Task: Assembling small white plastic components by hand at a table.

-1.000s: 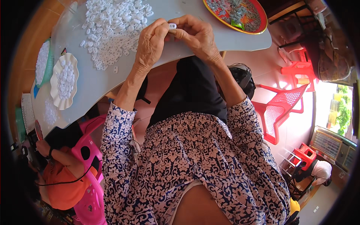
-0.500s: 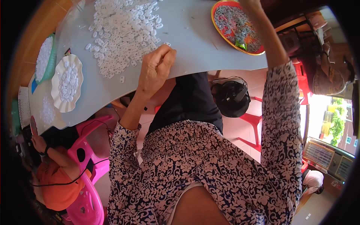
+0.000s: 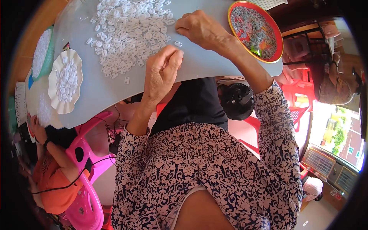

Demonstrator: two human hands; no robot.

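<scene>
A heap of small white oval plastic pieces with holes (image 3: 126, 42) spreads over the grey table (image 3: 199, 63). My left hand (image 3: 163, 73) is a closed fist at the table's near edge, thumb pressed on the curled fingers; whatever it holds is hidden. My right hand (image 3: 201, 30) is over the table to the right of the heap, fingertips pinched together and pointing left. What they pinch cannot be made out. One loose white piece (image 3: 178, 44) lies between the two hands. Right of my right hand is a red gold-rimmed tray (image 3: 281, 46) filled with small grey metal parts (image 3: 249, 28).
A cream scalloped dish (image 3: 53, 96) of white pieces and a green basket (image 3: 48, 63) of more stand at the left. A person in orange (image 3: 61, 180) sits there by a pink chair (image 3: 86, 207). A black rounded object (image 3: 235, 101) and red stools (image 3: 251, 134) are below the table edge.
My right hand has come from the far side of the red tray leftward and nearer, beside the white heap. My left fist stays nearly in place. The view has shifted slightly.
</scene>
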